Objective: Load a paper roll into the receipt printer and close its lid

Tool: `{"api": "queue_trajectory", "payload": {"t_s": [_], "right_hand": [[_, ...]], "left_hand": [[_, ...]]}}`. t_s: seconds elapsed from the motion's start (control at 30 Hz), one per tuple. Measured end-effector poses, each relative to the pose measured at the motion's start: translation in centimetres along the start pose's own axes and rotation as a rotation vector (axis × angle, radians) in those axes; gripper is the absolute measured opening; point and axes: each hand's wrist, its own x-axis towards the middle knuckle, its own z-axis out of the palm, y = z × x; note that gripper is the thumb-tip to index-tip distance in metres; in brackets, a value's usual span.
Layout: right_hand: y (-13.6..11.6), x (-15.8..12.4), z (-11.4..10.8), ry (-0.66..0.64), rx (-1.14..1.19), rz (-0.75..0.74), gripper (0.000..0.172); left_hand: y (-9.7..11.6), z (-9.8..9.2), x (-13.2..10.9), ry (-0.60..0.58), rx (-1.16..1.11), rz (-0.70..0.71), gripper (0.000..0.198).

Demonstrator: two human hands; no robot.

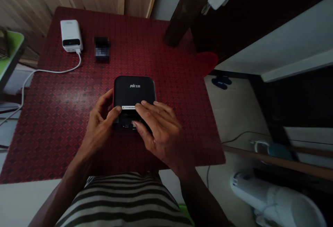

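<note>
A black box-shaped device (134, 92) with rounded corners lies on the red patterned table in front of me. White lettering is on its top, and a narrow white label with a yellow warning mark (128, 107) crosses its middle. Small markings show on the near part, partly under my fingers. My left hand (101, 123) grips the left side, thumb on top beside the label and fingers around the edge. Across the right side rests my right hand (161, 126), fingers stretched out, index fingertip at the label's right end, thumb near the small markings.
A white power bank (71, 36) with a white cable (56, 71) stands at the table's (65, 133) far left, beside a blurred dark object (102, 49). A tall brown bottle (182, 15) with a green lid is at the far right, near a red rounded object (206, 63).
</note>
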Motion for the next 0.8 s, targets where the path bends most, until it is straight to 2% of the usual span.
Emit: {"api": "queue_trajectory", "payload": {"t_s": [0.1, 0.23, 0.33, 0.4, 0.5, 0.63, 0.8], "right_hand": [[0.1, -0.4, 0.2, 0.001, 0.033, 0.04, 0.035], [0.2, -1.6, -0.2, 0.118, 0.067, 0.048, 0.043], [0.2, -3.3, -0.4, 0.198, 0.06, 0.168, 0.06], [0.2, -4.5, -0.1, 0.201, 0.053, 0.263, 0.076], [0.1, -5.8, 0.9, 0.191, 0.04, 0.308, 0.092], [0.1, -6.2, 1.9, 0.209, -0.001, 0.297, 0.088], [0.4, -6.0, 1.7, 0.18, 0.014, 0.308, 0.095]], "left_hand": [[-0.3, 0.0, -0.1, 0.027, 0.017, -0.001, 0.066], [-0.6, -0.3, -1.0, 0.05, 0.0, -0.028, 0.064], [-0.7, -0.6, -2.0, 0.039, -0.031, -0.036, 0.062], [-0.7, -0.8, -2.4, 0.04, -0.038, -0.043, 0.061], [-0.7, -1.0, -2.3, 0.052, -0.022, -0.047, 0.058], [-0.6, -1.2, -2.0, 0.04, -0.033, -0.053, 0.053], [-0.3, -0.9, -1.9, 0.034, -0.026, -0.053, 0.05]]}}
